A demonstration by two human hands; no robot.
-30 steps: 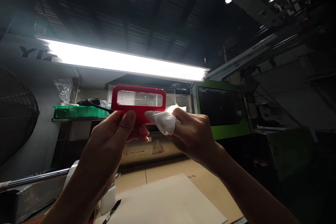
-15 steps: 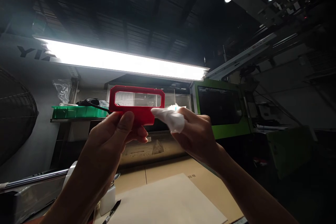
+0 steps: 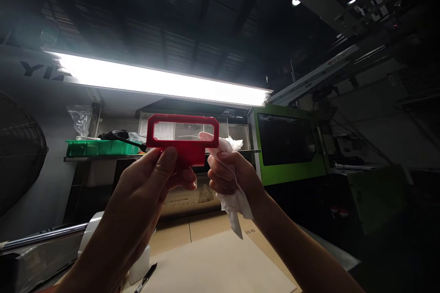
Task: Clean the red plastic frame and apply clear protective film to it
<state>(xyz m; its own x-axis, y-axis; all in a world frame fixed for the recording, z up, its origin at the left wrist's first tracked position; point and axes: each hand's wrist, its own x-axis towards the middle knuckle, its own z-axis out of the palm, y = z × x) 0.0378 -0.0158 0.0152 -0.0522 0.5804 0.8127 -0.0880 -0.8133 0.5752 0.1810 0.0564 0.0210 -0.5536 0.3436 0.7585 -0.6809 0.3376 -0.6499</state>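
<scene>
Held up at mid-view is a red plastic frame (image 3: 187,154) with a long rectangular window and a tab along its lower edge. My left hand (image 3: 147,192) pinches that tab between thumb and fingers. A white cloth (image 3: 237,206) is bunched in my right hand (image 3: 233,171), its tail hanging below the fist. One cloth-wrapped fingertip reaches behind the frame's right end and shows through the window's lower right corner. Whether it presses on the plastic I cannot tell.
A bright tube lamp (image 3: 165,80) hangs above. Behind are a green bin (image 3: 99,147) on a shelf and a green machine (image 3: 292,171). Below lie cardboard (image 3: 213,261), a black pen (image 3: 146,278) and a white bottle (image 3: 140,265). A fan (image 3: 20,151) stands at left.
My right hand has turned and come down and left, its wrapped finger passing from the frame's right side to behind it. More cloth now hangs down. The red frame shifted slightly right.
</scene>
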